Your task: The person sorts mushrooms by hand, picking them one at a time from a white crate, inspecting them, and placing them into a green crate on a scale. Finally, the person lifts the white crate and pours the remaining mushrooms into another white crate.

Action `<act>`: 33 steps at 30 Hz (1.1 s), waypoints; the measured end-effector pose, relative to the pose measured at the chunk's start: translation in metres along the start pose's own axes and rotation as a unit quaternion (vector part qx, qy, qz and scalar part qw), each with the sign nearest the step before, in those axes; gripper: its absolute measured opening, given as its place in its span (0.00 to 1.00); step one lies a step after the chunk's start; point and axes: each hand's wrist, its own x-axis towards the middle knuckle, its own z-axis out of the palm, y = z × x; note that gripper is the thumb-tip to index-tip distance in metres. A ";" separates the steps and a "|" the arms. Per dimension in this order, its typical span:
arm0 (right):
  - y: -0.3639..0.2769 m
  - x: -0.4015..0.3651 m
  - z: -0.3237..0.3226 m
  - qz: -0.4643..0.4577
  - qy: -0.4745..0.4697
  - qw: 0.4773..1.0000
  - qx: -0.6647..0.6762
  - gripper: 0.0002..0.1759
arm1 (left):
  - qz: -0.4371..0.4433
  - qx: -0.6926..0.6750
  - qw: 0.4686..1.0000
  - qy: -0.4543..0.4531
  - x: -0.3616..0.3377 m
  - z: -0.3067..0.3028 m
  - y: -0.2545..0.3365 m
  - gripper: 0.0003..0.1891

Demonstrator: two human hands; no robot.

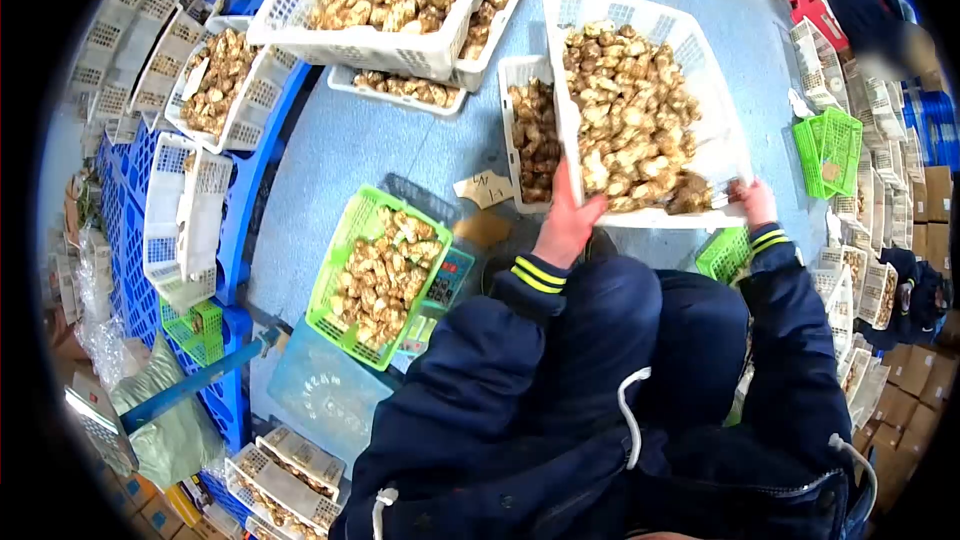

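A large white plastic crate (735, 155) of knobbly brown-and-cream bulbs (635, 105) is tilted in front of my knees. My left hand (567, 220) grips its near left corner, thumb toward the inside. My right hand (755, 202) is closed at the near right corner, beside a darker clump of bulbs (690, 194); its fingertips are partly hidden. Under the crate's left side sits another white crate (508, 140) with darker bulbs. To my left, a bright green basket (335, 255) of bulbs rests on a scale (447, 280).
Stacked white crates (440, 58) of bulbs stand at the upper left, near a blue pallet (120, 230). A cardboard piece (483, 189) lies on the blue floor (310, 165). Green baskets (828, 152) and more crates line the right, where another person (870, 20) is.
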 end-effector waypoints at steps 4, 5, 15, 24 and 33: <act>-0.106 -0.059 -0.067 0.002 -0.002 1.000 0.012 0.09 | -0.033 -0.089 0.995 0.022 -0.025 0.062 0.034 0.32; -0.123 -0.068 -0.094 0.033 -0.059 0.996 0.060 0.10 | -0.046 -0.143 0.988 0.024 -0.036 0.071 0.037 0.32; -0.283 -0.112 -0.158 -0.249 0.024 0.864 -0.437 0.05 | -0.082 -0.450 0.880 0.128 -0.081 0.144 0.009 0.19; -0.337 -0.062 -0.058 -0.290 0.010 0.581 -0.760 0.10 | -0.234 -0.508 0.810 0.176 -0.082 0.137 -0.057 0.14; -0.348 -0.072 -0.021 -0.241 0.127 0.602 -0.751 0.15 | -0.148 -0.341 0.926 0.066 -0.087 0.129 -0.135 0.16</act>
